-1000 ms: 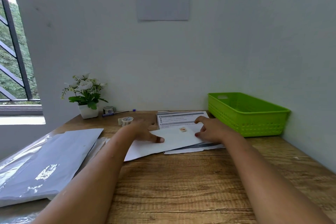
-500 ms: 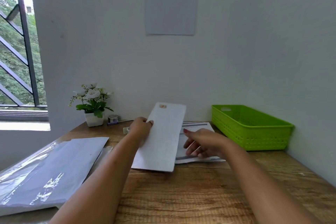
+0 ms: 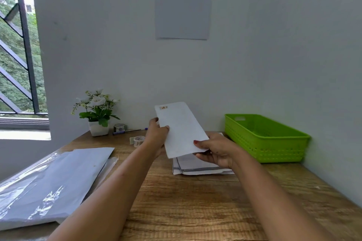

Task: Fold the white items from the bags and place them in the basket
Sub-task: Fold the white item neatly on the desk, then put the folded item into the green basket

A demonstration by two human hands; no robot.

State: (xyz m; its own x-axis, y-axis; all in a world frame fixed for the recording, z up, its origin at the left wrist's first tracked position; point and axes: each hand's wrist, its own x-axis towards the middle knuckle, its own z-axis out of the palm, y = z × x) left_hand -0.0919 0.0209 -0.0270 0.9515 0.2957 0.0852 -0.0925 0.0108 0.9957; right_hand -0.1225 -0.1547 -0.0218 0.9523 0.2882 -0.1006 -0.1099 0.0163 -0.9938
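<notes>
A folded white item [image 3: 179,128] with a small orange label near its top is held upright above the wooden table [image 3: 195,201]. My left hand [image 3: 156,133] grips its left edge. My right hand [image 3: 213,149] pinches its lower right corner. Beneath them another white item with a grey border [image 3: 195,168] lies flat on the table. The green basket [image 3: 266,139] stands at the right against the wall, and I see nothing inside it. Clear plastic bags holding white material [image 3: 51,184] lie at the left.
A small white pot of flowers [image 3: 97,115] stands at the back left. Two tape rolls [image 3: 138,140] and a pen [image 3: 133,130] lie near it. Walls close off the table's back and right side, and a window is at the left.
The folded white item lay flat under both hands a second ago. My left hand lifted it upright, and my right hand has now taken its lower corner. The view tilted upward.
</notes>
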